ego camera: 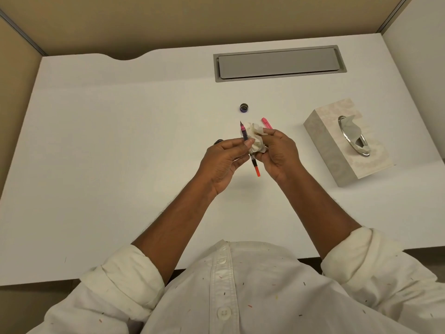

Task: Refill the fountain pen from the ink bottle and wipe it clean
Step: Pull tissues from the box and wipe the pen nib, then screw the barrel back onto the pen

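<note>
My left hand [224, 162] pinches the fountain pen [252, 160] at mid-body, nib pointing away from me, its orange-red end toward me. The pen's section near the nib is pink and dark with ink. My right hand [277, 155] holds a crumpled white tissue [256, 138] pressed against the pen's right side. The open ink bottle [244, 108] stands on the white desk [120, 141] beyond the nib. A pink pen part [266, 123] lies on the desk behind my right hand. A small dark cap [218, 141] peeks out behind my left fingers.
A beige tissue box [346, 143] with a metal-ringed opening stands at the right. A grey cable-tray lid [279, 63] is set into the desk at the back. Tan partition walls enclose the desk on three sides.
</note>
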Tool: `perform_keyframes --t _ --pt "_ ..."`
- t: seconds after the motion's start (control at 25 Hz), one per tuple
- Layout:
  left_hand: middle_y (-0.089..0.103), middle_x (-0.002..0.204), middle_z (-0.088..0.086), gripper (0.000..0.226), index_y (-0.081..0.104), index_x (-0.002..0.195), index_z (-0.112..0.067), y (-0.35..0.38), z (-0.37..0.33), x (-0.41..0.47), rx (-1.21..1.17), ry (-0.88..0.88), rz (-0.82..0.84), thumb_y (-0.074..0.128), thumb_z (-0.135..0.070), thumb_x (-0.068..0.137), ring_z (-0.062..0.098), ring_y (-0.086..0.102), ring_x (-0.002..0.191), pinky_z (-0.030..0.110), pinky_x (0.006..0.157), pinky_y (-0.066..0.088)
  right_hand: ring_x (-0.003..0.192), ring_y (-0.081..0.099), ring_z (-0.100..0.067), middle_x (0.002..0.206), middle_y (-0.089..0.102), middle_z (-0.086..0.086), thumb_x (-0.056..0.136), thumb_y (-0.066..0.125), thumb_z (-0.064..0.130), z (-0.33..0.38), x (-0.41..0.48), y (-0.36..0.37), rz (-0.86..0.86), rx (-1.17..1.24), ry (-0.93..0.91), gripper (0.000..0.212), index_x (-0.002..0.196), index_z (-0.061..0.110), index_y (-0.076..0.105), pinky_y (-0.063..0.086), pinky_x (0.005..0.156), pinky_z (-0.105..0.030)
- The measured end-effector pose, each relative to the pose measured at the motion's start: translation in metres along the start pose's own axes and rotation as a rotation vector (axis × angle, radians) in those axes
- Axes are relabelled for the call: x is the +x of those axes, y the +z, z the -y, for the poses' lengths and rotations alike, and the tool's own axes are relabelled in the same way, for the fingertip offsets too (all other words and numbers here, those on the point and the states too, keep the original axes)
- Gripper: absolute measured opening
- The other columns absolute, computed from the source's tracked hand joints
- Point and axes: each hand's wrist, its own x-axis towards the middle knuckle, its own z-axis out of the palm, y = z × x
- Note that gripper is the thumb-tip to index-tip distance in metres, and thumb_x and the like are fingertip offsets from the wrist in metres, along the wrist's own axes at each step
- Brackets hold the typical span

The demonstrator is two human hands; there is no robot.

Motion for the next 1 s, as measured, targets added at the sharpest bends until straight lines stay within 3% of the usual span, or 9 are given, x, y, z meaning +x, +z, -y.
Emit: perform_keyframes --t 0.08,0.16,0.32,0.44,0.6,0.88,1.0 --pt "0.063 0.121 0.018 0.024 0.068 0.105 -0.001 0.0 0.0 0.0 -0.016 0.004 -0.034 0.067 -0.009 0.083 0.026 0.065 0.106 0.034 0.096 0.05 0.076 0.068 -0.026 0.086 0.073 -0.011 0.081 0.057 -0.01 -0.003 -0.004 0.001 0.02 -0.01 -0.019 0.019 0.089 0.001 0.07 0.057 0.064 -0.03" --pt "0.064 0.121 0.016 0.027 0.066 0.109 -0.001 0.002 0.002 0.0 -0.03 0.008 -0.05 0.066 -0.009 0.083 0.028 0.062 0.112 0.038 0.102 0.046 0.078 0.068 -0.024 0.093 0.072 -0.015 0.082 0.056 -0.003 -0.007 -0.01 0.0 0.054 -0.002 -0.024 0.02 0.097 -0.003 0.07 0.055 0.064 -0.029" --pt "0.063 0.123 0.015 0.028 0.066 0.111 -0.002 0.007 0.004 -0.002 -0.02 0.046 -0.03 0.064 -0.008 0.084 0.022 0.063 0.111 0.032 0.1 0.047 0.077 0.068 -0.02 0.084 0.072 -0.009 0.092 0.057 0.012 -0.012 -0.014 -0.001 0.099 0.111 0.014 0.016 0.09 0.003 0.07 0.057 0.072 -0.03" --pt "0.059 0.125 0.02 0.028 0.064 0.113 0.001 0.01 0.005 -0.001 -0.003 0.066 -0.05 0.062 -0.005 0.086 0.021 0.064 0.106 0.027 0.095 0.049 0.083 0.069 -0.02 0.096 0.071 -0.012 0.089 0.058 0.002 -0.012 -0.016 -0.002 0.111 -0.04 -0.02 0.017 0.103 -0.001 0.068 0.057 0.076 -0.029" --pt "0.062 0.121 0.02 0.028 0.064 0.112 0.002 0.012 0.009 0.0 0.055 0.077 -0.057 0.062 -0.004 0.085 0.021 0.063 0.104 0.023 0.089 0.051 0.084 0.066 -0.026 0.093 0.069 -0.014 0.084 0.064 -0.002 -0.01 -0.018 -0.006 0.139 -0.137 -0.026 0.012 0.093 0.005 0.068 0.056 0.079 -0.034" --pt "0.069 0.1 0.011 0.026 0.067 0.107 0.002 0.009 0.018 0.01 0.135 0.08 -0.114 0.066 -0.005 0.082 0.027 0.064 0.103 0.034 0.092 0.053 0.074 0.065 -0.021 0.077 0.068 -0.004 0.081 0.067 -0.001 -0.009 -0.017 -0.011 0.063 -0.319 -0.024 0.017 0.078 0.015 0.066 0.053 0.062 -0.029" --pt "0.072 0.091 0.002 0.024 0.068 0.104 0.001 0.011 0.021 0.015 0.089 0.058 -0.135 0.066 -0.005 0.082 0.021 0.067 0.094 0.029 0.084 0.056 0.076 0.064 -0.022 0.077 0.067 -0.005 0.08 0.065 -0.004 -0.007 -0.015 -0.014 0.091 -0.33 -0.035 0.017 0.077 0.013 0.067 0.052 0.069 -0.032"
